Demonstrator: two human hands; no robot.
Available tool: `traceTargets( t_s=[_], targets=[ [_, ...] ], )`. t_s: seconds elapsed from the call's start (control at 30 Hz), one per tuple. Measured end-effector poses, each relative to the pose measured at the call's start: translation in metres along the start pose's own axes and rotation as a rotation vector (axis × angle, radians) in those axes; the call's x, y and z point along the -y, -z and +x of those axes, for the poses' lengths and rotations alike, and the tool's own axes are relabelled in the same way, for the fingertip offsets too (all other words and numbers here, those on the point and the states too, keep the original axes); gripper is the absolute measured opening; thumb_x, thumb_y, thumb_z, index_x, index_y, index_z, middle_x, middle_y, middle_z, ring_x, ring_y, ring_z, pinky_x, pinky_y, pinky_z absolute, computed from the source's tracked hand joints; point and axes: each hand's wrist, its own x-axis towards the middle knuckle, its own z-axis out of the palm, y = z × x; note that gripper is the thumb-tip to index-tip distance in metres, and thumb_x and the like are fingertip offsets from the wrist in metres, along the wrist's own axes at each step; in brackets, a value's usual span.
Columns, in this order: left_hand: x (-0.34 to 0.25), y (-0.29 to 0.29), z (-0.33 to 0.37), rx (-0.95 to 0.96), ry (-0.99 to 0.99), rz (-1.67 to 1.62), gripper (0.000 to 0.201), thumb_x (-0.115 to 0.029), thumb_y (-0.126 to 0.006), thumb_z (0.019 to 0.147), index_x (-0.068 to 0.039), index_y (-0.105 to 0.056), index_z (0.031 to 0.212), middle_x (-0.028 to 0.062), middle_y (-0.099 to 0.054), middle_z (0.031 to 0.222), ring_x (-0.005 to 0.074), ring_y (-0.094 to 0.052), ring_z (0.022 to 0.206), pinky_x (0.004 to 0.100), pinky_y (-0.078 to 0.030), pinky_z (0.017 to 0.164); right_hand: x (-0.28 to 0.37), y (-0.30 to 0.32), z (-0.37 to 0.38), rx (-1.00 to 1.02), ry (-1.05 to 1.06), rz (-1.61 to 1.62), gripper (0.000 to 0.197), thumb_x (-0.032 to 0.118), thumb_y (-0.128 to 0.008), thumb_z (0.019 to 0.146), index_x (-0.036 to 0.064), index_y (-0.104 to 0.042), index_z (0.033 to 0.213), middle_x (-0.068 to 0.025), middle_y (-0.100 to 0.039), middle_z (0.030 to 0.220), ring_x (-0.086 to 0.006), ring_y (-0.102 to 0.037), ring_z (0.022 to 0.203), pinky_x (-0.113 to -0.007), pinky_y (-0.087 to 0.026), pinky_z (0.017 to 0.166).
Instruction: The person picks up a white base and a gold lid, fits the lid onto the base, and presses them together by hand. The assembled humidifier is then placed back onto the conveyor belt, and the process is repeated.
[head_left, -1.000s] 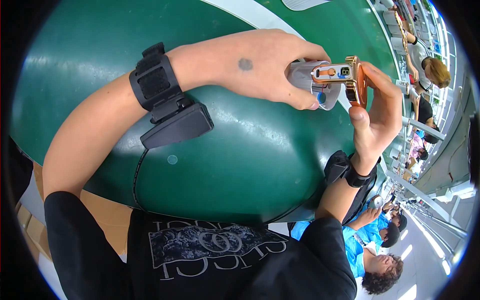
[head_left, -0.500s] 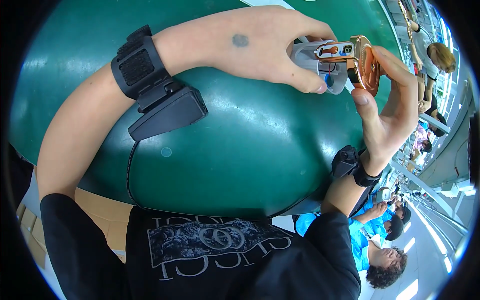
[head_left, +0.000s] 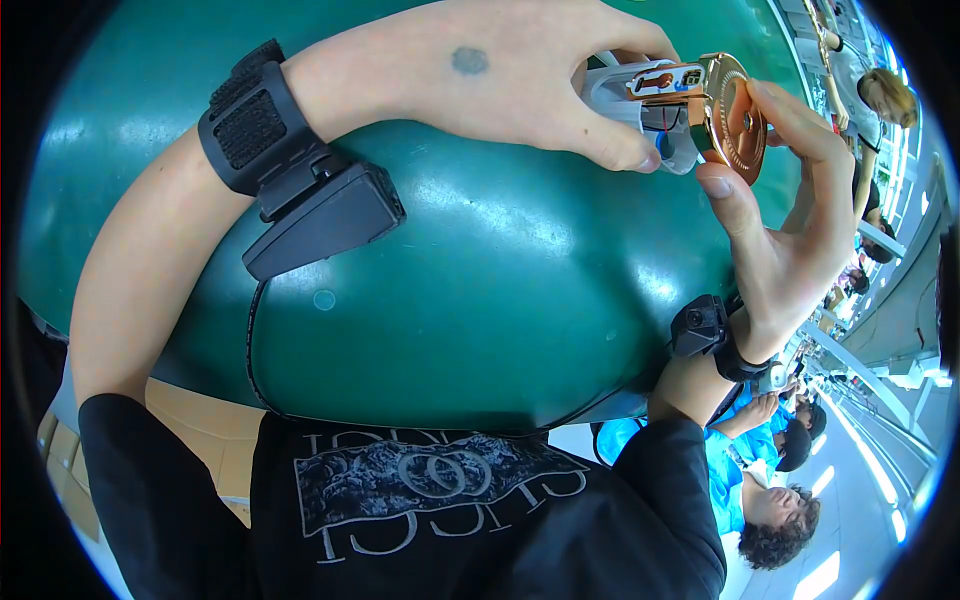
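Copper-coloured metal forms the disc (head_left: 738, 125) that my right hand (head_left: 738, 136) grips by its rim, the thumb at the lower edge and the index finger at the upper. My left hand (head_left: 560, 85) is wrapped around a pale, translucent casing (head_left: 608, 92), its thumb pressed along the near side. Both objects are held up in front of me, above the green tabletop (head_left: 480, 290), near the upper right of the view. A copper-coloured bracket (head_left: 668, 84), with a white panel on its face, joins the disc and overlaps the casing's open mouth; how deep it sits, I cannot tell. Thin wires (head_left: 667, 119) and a blue part (head_left: 663, 147) show within the mouth.

Compared with one second earlier, both of my hands and the two objects appear higher in the view, with the right hand also farther right. The disc, previously seen nearly edge-on, now shows more of its ringed face. Each hand keeps the same hold as before.

Black devices are strapped to my wrists: a wedge-shaped box (head_left: 330, 215) on the left, with a cable (head_left: 252, 345) hanging from it, and a small camera (head_left: 698, 325) on the right. At lower right, people in blue (head_left: 724, 480) sit beyond my arm.
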Motion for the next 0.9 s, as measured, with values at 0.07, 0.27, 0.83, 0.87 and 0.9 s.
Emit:
traceTargets(
  t_s=[0.07, 0.27, 0.83, 0.87, 0.9],
  targets=[
    [0.001, 0.002, 0.0, 0.013, 0.026, 0.021, 0.048, -0.033, -0.077, 0.087, 0.002, -0.06, 0.115, 0.0146, -0.066, 0.087, 0.0234, -0.062, 0.077, 0.0345, -0.05, 0.071, 0.001, 0.0, 0.0, 0.019, -0.003, -0.035, 0.057, 0.02, -0.089, 0.079, -0.0031, -0.064, 0.124, -0.018, -0.066, 0.126, -0.0265, -0.064, 0.117, -0.039, -0.049, 0.104],
    [0.0, 0.004, -0.001, -0.006, 0.007, 0.095, 0.048, -0.033, -0.077, 0.088, 0.003, -0.06, 0.115, 0.0124, -0.065, 0.084, 0.0202, -0.061, 0.073, 0.0327, -0.049, 0.067, -0.005, -0.003, 0.002, 0.025, -0.025, 0.018, 0.053, 0.022, -0.086, 0.084, -0.002, -0.064, 0.126, -0.0166, -0.066, 0.127, -0.0247, -0.064, 0.116, -0.037, -0.049, 0.104],
    [0.0, -0.017, -0.003, -0.131, 0.133, 0.068, 0.068, -0.033, -0.079, 0.088, -0.007, -0.054, 0.145, 0.0026, -0.058, 0.067, 0.0085, -0.051, 0.056, 0.0266, -0.036, 0.052, 0.001, -0.004, -0.002, -0.081, -0.159, 0.281, 0.049, 0.033, -0.063, 0.103, -0.0038, -0.056, 0.136, -0.0172, -0.063, 0.13, -0.0269, -0.063, 0.123, -0.038, -0.05, 0.105],
    [-0.001, -0.015, -0.002, -0.089, 0.15, 0.096, 0.067, -0.034, -0.079, 0.089, -0.007, -0.054, 0.145, 0.0022, -0.057, 0.068, 0.0086, -0.05, 0.056, 0.0266, -0.036, 0.052, 0.002, -0.001, -0.002, -0.062, -0.126, 0.218, 0.049, 0.031, -0.063, 0.103, -0.0041, -0.055, 0.136, -0.0175, -0.062, 0.131, -0.0274, -0.062, 0.124, -0.039, -0.05, 0.105],
    [-0.001, -0.012, -0.001, -0.046, 0.167, 0.124, 0.067, -0.035, -0.079, 0.089, -0.007, -0.054, 0.145, 0.0017, -0.056, 0.068, 0.0086, -0.049, 0.056, 0.0267, -0.035, 0.052, 0.002, -0.001, -0.002, -0.064, -0.129, 0.211, 0.049, 0.031, -0.063, 0.103, -0.0041, -0.055, 0.136, -0.0175, -0.062, 0.131, -0.0274, -0.062, 0.124, -0.039, -0.05, 0.105]
  ],
)
